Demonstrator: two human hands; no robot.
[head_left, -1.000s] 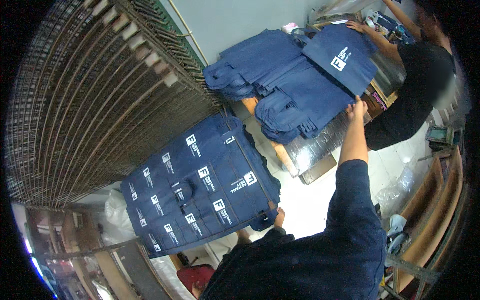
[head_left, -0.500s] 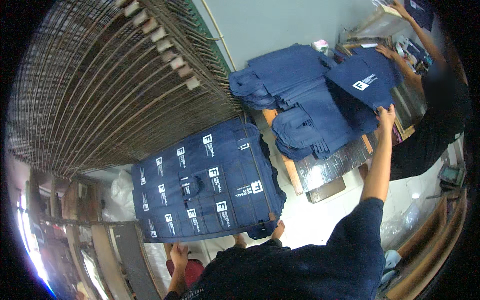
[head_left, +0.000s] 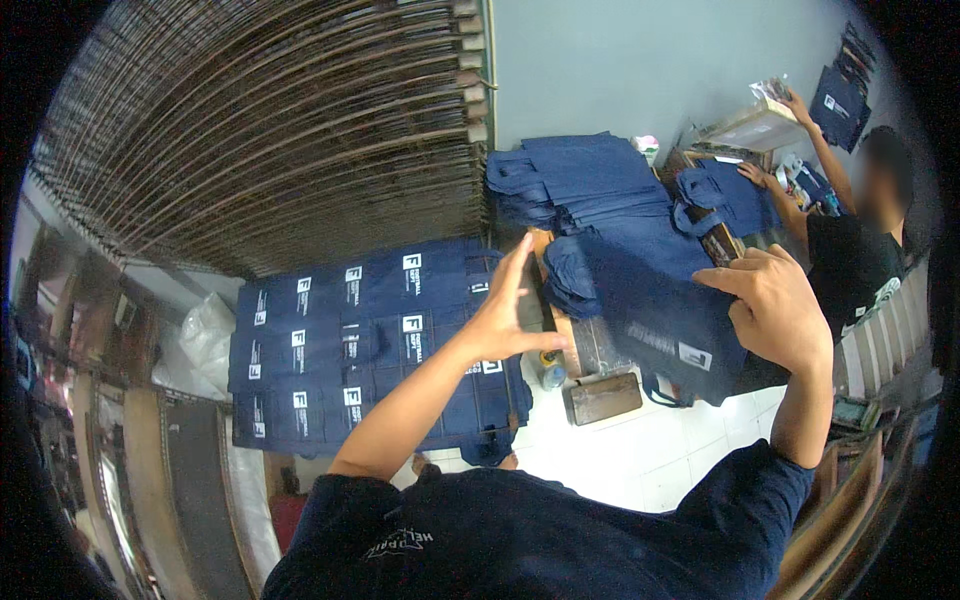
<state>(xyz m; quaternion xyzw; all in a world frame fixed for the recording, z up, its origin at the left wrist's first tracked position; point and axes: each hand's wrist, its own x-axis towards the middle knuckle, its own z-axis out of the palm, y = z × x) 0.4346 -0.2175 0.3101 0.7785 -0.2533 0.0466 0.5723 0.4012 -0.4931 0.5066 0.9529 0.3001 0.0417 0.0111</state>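
A navy fabric bag [head_left: 650,325] with a white print is in the air in front of me, slightly blurred. My right hand [head_left: 780,310] is closed, pinching it near its right edge; the fingertips are partly hidden. Left of the bag, my left hand [head_left: 510,315] is raised with thumb and fingers spread, holding nothing. Behind the bag, stacks of flat navy bags [head_left: 590,170] lie on a table. To the left, printed navy bags [head_left: 325,320] are laid out in rows on a wire rack.
A tall stack of wire racks [head_left: 290,130] rises at the far left. On the right a co-worker [head_left: 850,250] reaches over a wooden frame [head_left: 740,130] and another navy bag [head_left: 740,195]. A brown block [head_left: 605,398] and a small bottle [head_left: 552,372] are below the table edge.
The held bag has moved left and nearer, off the co-worker's side. My left hand has risen from the rack's near edge to beside the bag. The view has turned to the right.
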